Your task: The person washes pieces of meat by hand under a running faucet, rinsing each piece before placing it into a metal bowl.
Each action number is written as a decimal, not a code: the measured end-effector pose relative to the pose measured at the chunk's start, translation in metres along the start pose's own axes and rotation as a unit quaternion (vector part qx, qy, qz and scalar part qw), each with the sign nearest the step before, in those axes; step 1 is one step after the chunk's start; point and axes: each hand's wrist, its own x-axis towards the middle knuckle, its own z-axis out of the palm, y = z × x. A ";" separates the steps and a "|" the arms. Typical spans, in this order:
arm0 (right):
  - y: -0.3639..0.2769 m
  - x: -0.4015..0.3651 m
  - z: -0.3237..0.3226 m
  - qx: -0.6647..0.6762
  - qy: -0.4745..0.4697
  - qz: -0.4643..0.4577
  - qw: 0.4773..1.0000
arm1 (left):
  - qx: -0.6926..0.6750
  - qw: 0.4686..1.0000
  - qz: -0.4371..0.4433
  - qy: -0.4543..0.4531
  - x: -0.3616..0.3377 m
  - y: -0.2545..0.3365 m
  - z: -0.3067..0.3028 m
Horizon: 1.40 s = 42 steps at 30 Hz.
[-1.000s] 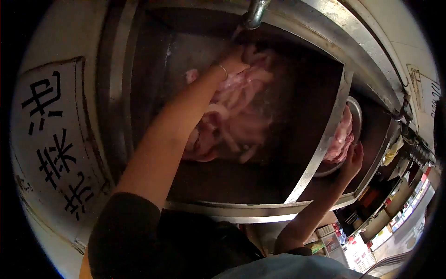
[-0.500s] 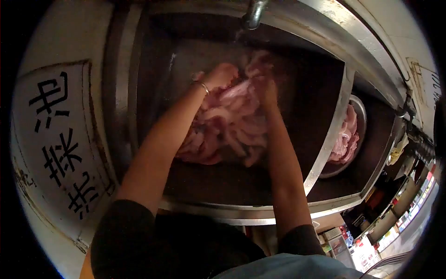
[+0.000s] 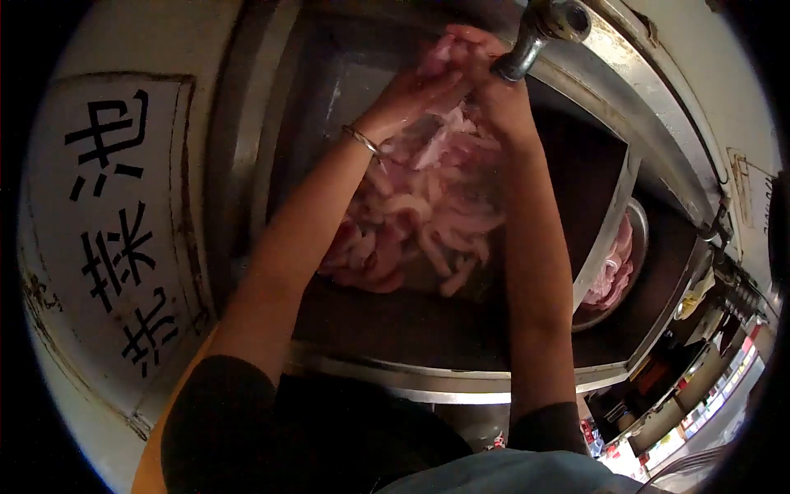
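Pale pink strips of raw meat lie in water in the metal sink. At the far side, by the faucet, my left hand, with a bracelet at its wrist, and my right hand press on a clump of meat between them. The faucet's spout partly covers my right hand. My left fingers lie against the clump; the right ones curl round its other side. Both hands are above the rest of the meat.
To the right, behind a metal divider, a round metal bowl holds more raw meat in a second basin. A sign with black characters hangs at the left. Shelves with small items show at the lower right.
Both hands have moved away from me, up to the faucet, and come together round a clump of meat. The view has shifted slightly.
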 end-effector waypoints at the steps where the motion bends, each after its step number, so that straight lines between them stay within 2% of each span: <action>1: -0.004 -0.004 0.000 -0.020 0.035 0.032 0.999 | -0.016 1.000 0.000 0.007 -0.001 0.004 0.003; 2: -0.007 -0.005 0.000 -0.040 0.070 0.064 0.995 | -0.016 1.000 0.000 0.009 0.001 0.002 0.004; 4: -0.001 -0.006 0.000 -0.023 0.071 0.058 0.996 | -0.043 0.995 0.086 0.019 0.000 0.002 0.001; 5: 0.003 -0.008 -0.001 -0.008 0.073 0.051 0.996 | -0.043 0.995 0.085 0.020 0.000 0.000 -0.001; 7: 0.010 -0.019 0.000 0.015 0.100 0.041 0.994 | -0.124 0.991 0.019 0.056 0.000 -0.005 -0.002; 9: 0.018 -0.036 0.003 0.036 0.126 0.032 0.991 | -0.183 0.979 0.027 0.081 -0.006 0.012 0.010; 11: 0.030 -0.056 0.013 0.146 0.199 0.167 0.954 | -0.237 0.965 0.032 0.104 -0.006 0.017 0.018; 13: 0.034 -0.067 0.023 0.194 0.232 0.160 0.940 | -0.262 0.963 0.030 0.058 -0.001 0.012 0.019; 14: 0.033 -0.070 0.027 0.243 0.263 0.154 0.921 | -0.260 0.963 0.029 0.058 0.000 0.013 0.019; 15: 0.030 -0.072 0.024 0.147 0.239 0.138 0.950 | -0.154 0.979 0.122 0.048 -0.001 0.012 0.019; 16: 0.029 -0.070 0.023 0.149 0.241 0.138 0.949 | -0.045 0.975 0.212 0.036 -0.002 0.012 0.019; 17: 0.025 -0.064 0.022 0.071 0.261 0.085 0.959 | -0.044 0.976 0.210 0.034 -0.003 0.013 0.020; 18: 0.024 -0.060 0.020 -0.008 0.279 0.031 0.960 | -0.137 0.980 0.138 0.035 -0.005 0.017 0.022; 19: 0.028 -0.059 0.011 -0.006 0.302 0.005 0.953 | -0.227 0.971 0.065 0.037 -0.005 0.018 0.023; 20: 0.024 -0.054 0.009 -0.006 0.302 0.004 0.953 | -0.227 0.971 0.066 0.036 -0.004 0.018 0.021; 22: 0.013 -0.046 0.005 -0.046 0.324 -0.043 0.944 | -0.281 0.960 0.006 0.011 -0.005 0.016 0.014; 23: 0.011 -0.042 0.003 -0.066 0.287 -0.014 0.955 | -0.281 0.960 0.005 0.009 -0.009 0.016 0.012; 24: 0.008 -0.039 0.003 -0.067 0.289 -0.015 0.955 | -0.334 0.941 -0.050 0.024 -0.013 0.016 0.010; 25: 0.006 -0.035 0.003 -0.044 0.221 0.022 0.974 | -0.384 0.916 -0.105 0.040 -0.016 0.016 0.010; 26: -0.002 -0.029 0.007 -0.019 0.151 0.059 0.987 | -0.384 0.917 -0.105 0.039 -0.016 0.016 0.011; 27: -0.009 -0.025 0.013 0.012 0.160 0.104 0.981 | -0.305 0.950 -0.063 -0.018 -0.018 0.016 0.012; 28: -0.003 -0.023 0.009 0.014 0.162 0.105 0.981 | -0.223 0.972 -0.022 -0.075 -0.018 0.016 0.014; 29: 0.004 -0.017 0.005 -0.063 0.137 0.064 0.986 | -0.223 0.972 -0.024 -0.075 -0.017 0.017 0.018; 30: 0.008 -0.014 0.001 -0.139 0.110 0.021 0.984 | -0.187 0.980 0.018 -0.064 -0.014 0.021 0.023; 31: 0.009 -0.015 -0.005 -0.139 0.109 0.021 0.984 | -0.150 0.985 0.059 -0.054 -0.013 0.023 0.025; 32: 0.001 -0.015 -0.008 -0.173 0.136 0.050 0.974 | -0.151 0.985 0.059 -0.053 -0.010 0.022 0.023; 34: -0.005 -0.014 -0.005 -0.207 0.161 0.077 0.962 | 0.087 0.984 0.155 0.017 -0.003 0.022 0.015; 36: -0.006 -0.015 0.002 -0.122 0.162 0.005 0.979 | 0.087 0.986 0.135 0.042 -0.006 0.031 0.016; 37: -0.008 -0.015 0.005 -0.122 0.162 0.005 0.979 | 0.088 0.987 0.115 0.066 -0.008 0.035 0.017; 40: -0.008 -0.016 0.008 -0.097 0.130 0.002 0.987 | 0.086 0.984 0.127 0.093 -0.013 0.048 0.018; 41: -0.003 -0.017 0.006 -0.023 0.109 0.025 0.993 | 0.086 0.984 0.127 0.093 -0.012 0.047 0.016; 42: 0.001 -0.019 0.005 0.051 0.087 0.049 0.994 | 0.076 0.975 0.176 0.115 -0.007 0.044 0.014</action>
